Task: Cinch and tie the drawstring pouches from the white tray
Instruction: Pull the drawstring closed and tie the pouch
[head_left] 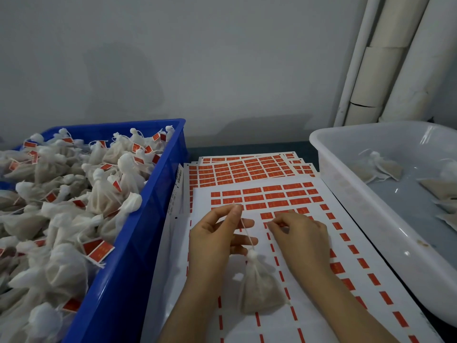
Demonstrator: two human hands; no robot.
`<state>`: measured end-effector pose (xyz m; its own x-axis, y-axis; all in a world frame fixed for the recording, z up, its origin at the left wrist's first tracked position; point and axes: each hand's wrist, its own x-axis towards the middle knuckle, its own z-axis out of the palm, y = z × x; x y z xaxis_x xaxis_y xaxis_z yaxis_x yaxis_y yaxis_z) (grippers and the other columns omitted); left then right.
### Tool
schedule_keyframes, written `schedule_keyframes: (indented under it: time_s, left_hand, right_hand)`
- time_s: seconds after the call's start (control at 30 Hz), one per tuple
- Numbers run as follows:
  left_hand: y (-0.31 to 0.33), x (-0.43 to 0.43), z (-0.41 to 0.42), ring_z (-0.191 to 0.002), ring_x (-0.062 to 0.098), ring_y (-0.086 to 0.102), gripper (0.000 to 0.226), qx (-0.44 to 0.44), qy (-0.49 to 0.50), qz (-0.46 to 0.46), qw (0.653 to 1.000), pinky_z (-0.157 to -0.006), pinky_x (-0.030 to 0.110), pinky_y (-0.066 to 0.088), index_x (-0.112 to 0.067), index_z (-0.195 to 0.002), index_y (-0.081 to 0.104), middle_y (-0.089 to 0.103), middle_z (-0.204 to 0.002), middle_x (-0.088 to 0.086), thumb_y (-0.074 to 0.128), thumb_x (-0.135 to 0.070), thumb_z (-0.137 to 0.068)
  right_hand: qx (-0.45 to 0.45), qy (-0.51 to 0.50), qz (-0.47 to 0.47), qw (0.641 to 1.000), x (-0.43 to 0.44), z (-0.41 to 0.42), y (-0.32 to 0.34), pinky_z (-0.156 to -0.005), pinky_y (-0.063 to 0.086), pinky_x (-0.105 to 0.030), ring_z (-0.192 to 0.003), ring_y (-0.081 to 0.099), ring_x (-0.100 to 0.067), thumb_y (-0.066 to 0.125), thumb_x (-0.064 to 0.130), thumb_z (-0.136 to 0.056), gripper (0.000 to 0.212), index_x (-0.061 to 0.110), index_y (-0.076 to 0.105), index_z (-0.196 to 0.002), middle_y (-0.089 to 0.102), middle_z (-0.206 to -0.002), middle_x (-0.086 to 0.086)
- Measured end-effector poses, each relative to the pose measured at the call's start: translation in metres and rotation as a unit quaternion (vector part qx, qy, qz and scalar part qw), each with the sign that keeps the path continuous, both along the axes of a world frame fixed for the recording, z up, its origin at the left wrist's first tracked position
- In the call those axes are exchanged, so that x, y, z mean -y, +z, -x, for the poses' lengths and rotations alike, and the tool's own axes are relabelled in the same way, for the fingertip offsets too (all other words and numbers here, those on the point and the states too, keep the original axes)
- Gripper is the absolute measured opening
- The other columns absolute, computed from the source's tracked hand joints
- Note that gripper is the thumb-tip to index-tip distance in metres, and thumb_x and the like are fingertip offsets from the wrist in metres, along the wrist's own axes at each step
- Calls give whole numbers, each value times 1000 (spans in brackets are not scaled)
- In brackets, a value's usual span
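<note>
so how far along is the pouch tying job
Done: the blue crate is heaped with tied, red-tagged pouches. In hand: the left hand pinches the drawstring of one cinched pouch while the right hand fingers the label sheet. Left: only a few loose pouches show in the white tray, so it looks near the end.

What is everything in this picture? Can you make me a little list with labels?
left hand: pinches the string, lifting it up
pouch: cinched at the neck, hanging from the string
right hand: curled, touching the sticker sheets; grip unclear
blue crate: on the left, heaped with tied pouches bearing red tags
white tray: on the right, a few loose pouches inside
</note>
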<state>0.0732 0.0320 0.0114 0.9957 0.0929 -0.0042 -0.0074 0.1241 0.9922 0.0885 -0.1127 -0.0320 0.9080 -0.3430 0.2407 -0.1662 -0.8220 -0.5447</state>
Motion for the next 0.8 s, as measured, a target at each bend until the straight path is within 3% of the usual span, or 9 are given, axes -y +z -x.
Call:
schedule_keyframes:
  time_s: [0.13, 0.23, 0.4, 0.47, 0.57, 0.7, 0.8]
  left_hand:
    - [1, 0, -1, -60, 23, 70, 29, 0, -4, 6, 1000, -47, 21, 52, -28, -92, 67, 74, -77, -6, 62, -45, -69]
    - [1, 1, 0, -60, 23, 70, 29, 5, -5, 10, 1000, -48, 21, 53, -27, -91, 68, 74, -81, -9, 61, -45, -70]
    - [0, 1, 0, -61, 21, 70, 27, 4, -2, 9, 1000, -50, 21, 53, -27, -90, 70, 72, -82, -10, 60, -42, -70]
    - [-2, 0, 0, -64, 18, 69, 26, 2, 14, 7, 1000, -52, 21, 52, -29, -88, 70, 71, -79, -10, 61, -44, -68]
    - [-5, 0, -1, -73, 10, 68, 14, 0, 28, 3, 1000, -56, 19, 53, -31, -86, 71, 71, -80, -13, 63, -38, -76]
    - [-5, -1, -1, -75, 4, 67, 10, 2, 37, -3, 999, -58, 15, 52, -30, -89, 70, 71, -80, -16, 64, -30, -81]
    - [-4, -1, -1, -77, 7, 68, 11, 4, 44, 0, 999, -59, 15, 52, -28, -88, 70, 71, -79, -13, 64, -32, -80]
  right_hand:
    - [6, -6, -39, 999, 0, 0, 1, -92, 49, -36, -93, 60, -12, 55, 45, -86, 27, 28, 66, -103, 68, -106, 7]
    - [23, -10, -82, 996, 4, -1, 2, -82, 49, -25, -82, 60, -10, 56, 42, -86, 27, 22, 67, -101, 69, -102, 3]
    - [64, -10, -167, 984, 11, 1, 5, -65, 36, -9, -71, 52, -2, 58, 35, -87, 17, 20, 63, -93, 68, -100, 2]
    - [83, -17, -190, 978, 14, 2, 7, -66, 34, -7, -67, 49, 1, 58, 32, -87, 9, 24, 59, -89, 67, -100, 2]
    - [96, -29, -215, 971, 18, 3, 9, -74, 38, -15, -73, 50, -1, 56, 33, -88, 8, 26, 57, -92, 63, -98, 6]
    - [113, -35, -229, 966, 21, 4, 12, -66, 31, -5, -66, 46, 8, 55, 34, -88, 7, 29, 55, -92, 55, -93, 14]
    - [137, -36, -239, 961, 22, 6, 14, -68, 31, -5, -70, 47, 7, 52, 39, -87, 13, 30, 55, -96, 55, -97, 14]
